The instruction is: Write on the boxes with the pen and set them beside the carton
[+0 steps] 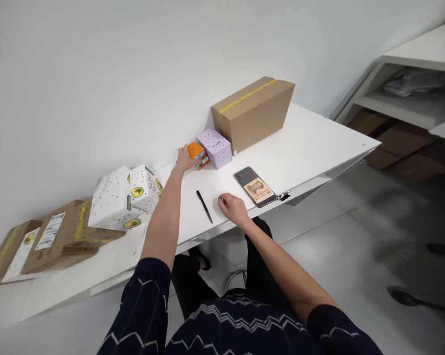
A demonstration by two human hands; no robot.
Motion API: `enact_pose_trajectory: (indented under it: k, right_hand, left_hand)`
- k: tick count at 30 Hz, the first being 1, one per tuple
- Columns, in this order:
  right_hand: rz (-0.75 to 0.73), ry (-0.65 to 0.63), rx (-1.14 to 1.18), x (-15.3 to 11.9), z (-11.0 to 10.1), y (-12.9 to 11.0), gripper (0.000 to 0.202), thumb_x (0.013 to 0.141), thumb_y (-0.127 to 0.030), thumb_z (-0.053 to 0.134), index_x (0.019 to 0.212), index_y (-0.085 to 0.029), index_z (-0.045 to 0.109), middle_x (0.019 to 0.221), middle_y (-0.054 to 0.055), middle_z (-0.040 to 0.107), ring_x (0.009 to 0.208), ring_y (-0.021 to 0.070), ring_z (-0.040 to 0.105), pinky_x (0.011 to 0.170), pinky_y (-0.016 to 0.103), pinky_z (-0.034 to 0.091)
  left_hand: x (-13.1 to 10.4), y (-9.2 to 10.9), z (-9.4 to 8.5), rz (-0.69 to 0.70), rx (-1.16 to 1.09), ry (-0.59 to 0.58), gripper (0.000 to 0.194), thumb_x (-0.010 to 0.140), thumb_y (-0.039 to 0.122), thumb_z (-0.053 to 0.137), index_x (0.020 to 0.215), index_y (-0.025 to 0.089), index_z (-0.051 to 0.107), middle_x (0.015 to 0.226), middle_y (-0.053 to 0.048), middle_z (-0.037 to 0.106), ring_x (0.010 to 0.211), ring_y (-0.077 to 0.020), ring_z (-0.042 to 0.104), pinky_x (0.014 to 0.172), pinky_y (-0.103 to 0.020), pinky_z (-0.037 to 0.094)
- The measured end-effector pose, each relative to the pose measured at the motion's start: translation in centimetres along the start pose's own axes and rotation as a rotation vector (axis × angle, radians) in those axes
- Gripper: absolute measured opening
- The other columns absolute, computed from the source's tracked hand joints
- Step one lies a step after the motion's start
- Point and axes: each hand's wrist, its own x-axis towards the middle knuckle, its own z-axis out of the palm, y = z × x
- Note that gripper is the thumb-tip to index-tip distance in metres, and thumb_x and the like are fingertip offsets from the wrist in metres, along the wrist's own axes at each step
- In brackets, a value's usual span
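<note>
My left hand (186, 159) is at the left side of a small orange box (196, 150), its fingers wrapped against the box near the wall. Touching that box on the right is a lilac box (215, 148) with dark dots. My right hand (233, 207) rests near the table's front edge with its fingers curled in; whatever they may hold is hidden. A black pen (204, 206) lies to its left. On its other side lies a dark phone (255, 186) with a picture on its back.
A large brown carton (254, 113) stands against the wall on the white table (311, 143). White avocado-print boxes (113, 199) and brown cartons (55, 236) line the left part. A metal clip (283, 195) sits at the front edge. White shelving (403, 103) stands at the right.
</note>
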Motion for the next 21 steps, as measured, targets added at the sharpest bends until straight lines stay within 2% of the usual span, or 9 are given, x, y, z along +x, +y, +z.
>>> enact_pose_trajectory:
  k: [3, 5, 8, 10, 12, 14, 17, 19, 21]
  right_hand:
    - [0.041, -0.078, -0.027, 0.1, -0.5, -0.4, 0.021, 0.093, -0.024, 0.049, 0.090, -0.020, 0.069, 0.079, 0.003, 0.069, 0.073, 0.0158, 0.063, 0.069, 0.025, 0.042]
    - [0.078, -0.151, -0.068, 0.4, -0.8, -0.8, 0.022, 0.095, -0.028, 0.049, 0.093, -0.021, 0.069, 0.083, 0.004, 0.071, 0.079, 0.0166, 0.065, 0.070, 0.025, 0.042]
    - [0.166, -0.286, -0.163, 1.2, -1.2, -1.9, 0.029, 0.096, -0.042, 0.048, 0.096, -0.022, 0.069, 0.094, 0.006, 0.073, 0.086, 0.0194, 0.067, 0.072, 0.027, 0.043]
    - [0.188, -0.386, -0.227, 1.7, -1.0, -3.1, 0.039, 0.094, -0.054, 0.050, 0.102, -0.020, 0.067, 0.103, 0.010, 0.071, 0.091, 0.0234, 0.067, 0.075, 0.031, 0.046]
    - [0.168, -0.467, -0.255, 1.9, -0.2, -4.6, 0.046, 0.090, -0.057, 0.056, 0.110, -0.017, 0.064, 0.111, 0.015, 0.068, 0.099, 0.0285, 0.066, 0.081, 0.035, 0.047]
    - [0.174, -0.504, -0.225, 1.7, 1.0, -6.4, 0.041, 0.089, -0.045, 0.061, 0.115, -0.014, 0.061, 0.118, 0.019, 0.065, 0.109, 0.0323, 0.063, 0.087, 0.039, 0.047]
    - [0.237, -0.508, -0.152, 1.1, 2.8, -8.2, 0.025, 0.092, -0.022, 0.054, 0.113, -0.009, 0.060, 0.121, 0.023, 0.062, 0.113, 0.0337, 0.061, 0.091, 0.043, 0.046]
    - [0.257, -0.500, -0.103, 0.9, 3.4, -8.3, 0.020, 0.091, -0.016, 0.051, 0.106, -0.008, 0.062, 0.118, 0.025, 0.062, 0.109, 0.0328, 0.063, 0.089, 0.042, 0.047]
    - [0.269, -0.481, -0.019, 1.0, 3.4, -7.5, 0.012, 0.089, -0.018, 0.054, 0.093, -0.011, 0.063, 0.109, 0.022, 0.066, 0.100, 0.0294, 0.065, 0.084, 0.039, 0.047]
  left_hand:
    - [-4.7, -0.5, 0.0, -0.062, -0.002, 0.105, 0.079, 0.063, 0.030, 0.081, 0.131, 0.009, 0.045, 0.132, -0.018, 0.042, 0.125, -0.0296, 0.052, 0.106, -0.038, 0.043]
    - [-9.9, -1.2, -0.1, -0.104, 0.012, 0.196, 0.080, 0.065, 0.036, 0.079, 0.133, 0.014, 0.043, 0.128, -0.016, 0.043, 0.119, -0.0310, 0.055, 0.102, -0.042, 0.046]
    - [-18.8, -2.7, 0.1, -0.107, 0.074, 0.325, 0.089, 0.069, 0.038, 0.076, 0.143, 0.017, 0.033, 0.130, -0.016, 0.043, 0.127, -0.0350, 0.048, 0.107, -0.050, 0.041]
    - [-24.1, -3.6, 0.5, -0.153, 0.069, 0.395, 0.086, 0.071, 0.040, 0.074, 0.143, 0.020, 0.034, 0.130, -0.016, 0.045, 0.130, -0.0345, 0.045, 0.107, -0.051, 0.041]
    - [-28.2, -4.1, 1.2, -0.205, 0.077, 0.453, 0.079, 0.072, 0.043, 0.074, 0.139, 0.020, 0.041, 0.130, -0.016, 0.045, 0.129, -0.0344, 0.046, 0.104, -0.052, 0.043]
    - [-30.6, -4.3, 2.0, -0.228, 0.098, 0.494, 0.072, 0.072, 0.046, 0.075, 0.134, 0.019, 0.048, 0.130, -0.017, 0.045, 0.127, -0.0344, 0.049, 0.102, -0.051, 0.045]
    - [-32.2, -4.4, 3.0, -0.225, 0.124, 0.536, 0.068, 0.073, 0.048, 0.075, 0.131, 0.018, 0.054, 0.130, -0.018, 0.045, 0.123, -0.0338, 0.051, 0.102, -0.049, 0.045]
    - [-32.4, -4.3, 3.3, -0.230, 0.130, 0.544, 0.069, 0.074, 0.050, 0.074, 0.132, 0.018, 0.055, 0.130, -0.018, 0.045, 0.121, -0.0336, 0.053, 0.101, -0.049, 0.046]
    - [-32.6, -4.2, 3.3, -0.234, 0.119, 0.525, 0.070, 0.076, 0.051, 0.073, 0.135, 0.019, 0.053, 0.132, -0.018, 0.045, 0.119, -0.0334, 0.055, 0.099, -0.050, 0.047]
